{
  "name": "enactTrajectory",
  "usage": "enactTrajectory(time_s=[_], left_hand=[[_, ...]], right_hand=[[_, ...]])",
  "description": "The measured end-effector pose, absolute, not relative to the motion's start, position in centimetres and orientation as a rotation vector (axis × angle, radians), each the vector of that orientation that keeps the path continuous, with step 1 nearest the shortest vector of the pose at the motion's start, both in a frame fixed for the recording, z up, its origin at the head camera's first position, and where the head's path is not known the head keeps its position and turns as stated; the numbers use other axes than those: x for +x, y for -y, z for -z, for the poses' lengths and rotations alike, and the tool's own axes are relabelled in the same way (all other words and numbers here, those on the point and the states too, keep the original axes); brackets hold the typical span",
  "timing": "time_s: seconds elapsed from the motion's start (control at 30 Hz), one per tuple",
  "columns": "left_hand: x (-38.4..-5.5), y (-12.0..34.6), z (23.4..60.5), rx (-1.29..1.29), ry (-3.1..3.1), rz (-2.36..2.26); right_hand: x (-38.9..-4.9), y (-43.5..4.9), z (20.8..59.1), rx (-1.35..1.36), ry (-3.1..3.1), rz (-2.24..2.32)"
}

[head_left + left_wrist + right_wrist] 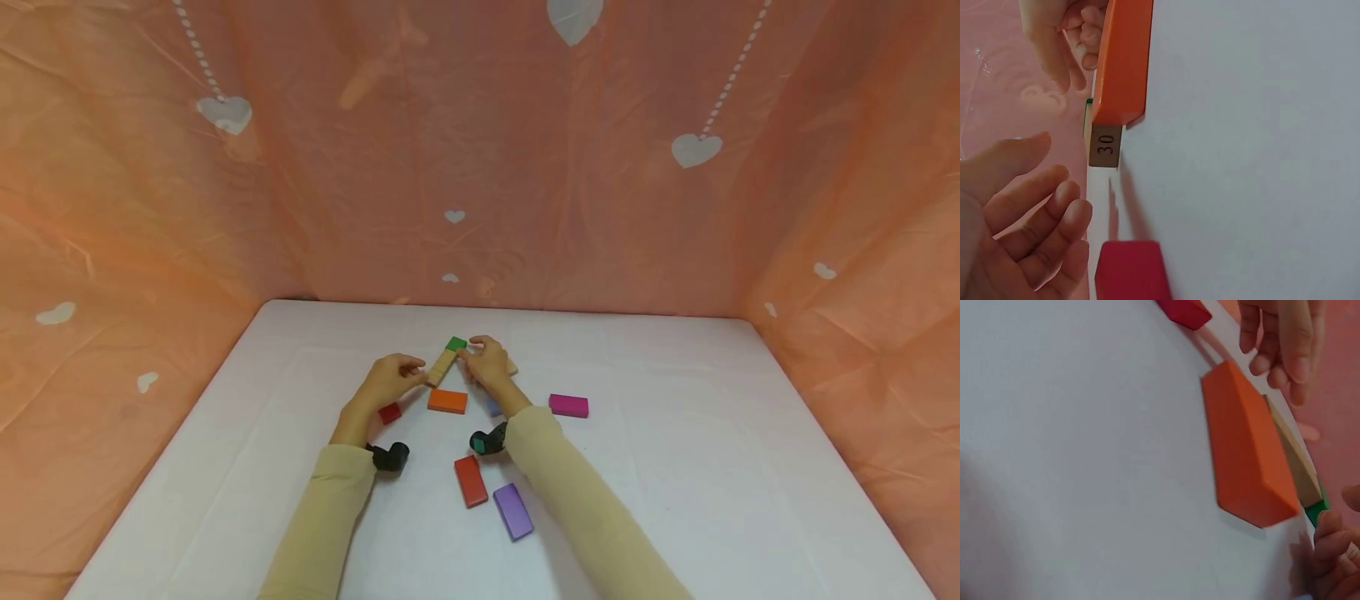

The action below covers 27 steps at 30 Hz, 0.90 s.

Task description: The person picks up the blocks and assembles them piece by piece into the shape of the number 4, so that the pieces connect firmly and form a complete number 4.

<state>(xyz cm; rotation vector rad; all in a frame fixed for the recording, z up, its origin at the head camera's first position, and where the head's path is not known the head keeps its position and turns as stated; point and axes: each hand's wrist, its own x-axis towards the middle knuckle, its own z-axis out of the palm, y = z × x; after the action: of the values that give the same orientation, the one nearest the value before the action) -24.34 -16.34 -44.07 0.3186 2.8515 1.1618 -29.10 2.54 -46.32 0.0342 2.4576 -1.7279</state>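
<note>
A plain wooden block [442,367] lies slanted on the white table, a green block [456,343] at its far end. My left hand [390,379] is by the wooden block's near end, fingers loosely bent and holding nothing. In the left wrist view the end marked 30 [1105,147] faces the left hand [1029,219], with a gap between. On the other side, my right hand [487,364] hovers beside the green block with relaxed fingers. It partly hides another light wooden block [512,367]. An orange block [447,402] lies just in front of the slanted one.
Under the left wrist sits a dark red block [390,413], and a blue block [493,407] peeks out by the right wrist. A magenta block [568,406] lies to the right. Nearer me are a red block [471,482] and a purple block [513,512]. Orange cloth [510,250] surrounds the table.
</note>
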Motion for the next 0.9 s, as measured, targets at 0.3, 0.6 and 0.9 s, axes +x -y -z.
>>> enactTrajectory(time_s=[0.3,0.6,0.9], left_hand=[[-24.1,17.0,43.6,0.373,-2.829,-1.153],[-23.5,18.1,43.0,0.401,-2.838,-1.098],[-22.7,19.4,43.1,0.445,-2.841,-1.114]], right_hand=[[-28.7,-3.6,45.5,0.086,-2.453,1.699],[-28.1,-4.7,44.9,-0.034,-2.381,1.717],[-26.9,-5.7,44.8,-0.103,-2.336,1.72]])
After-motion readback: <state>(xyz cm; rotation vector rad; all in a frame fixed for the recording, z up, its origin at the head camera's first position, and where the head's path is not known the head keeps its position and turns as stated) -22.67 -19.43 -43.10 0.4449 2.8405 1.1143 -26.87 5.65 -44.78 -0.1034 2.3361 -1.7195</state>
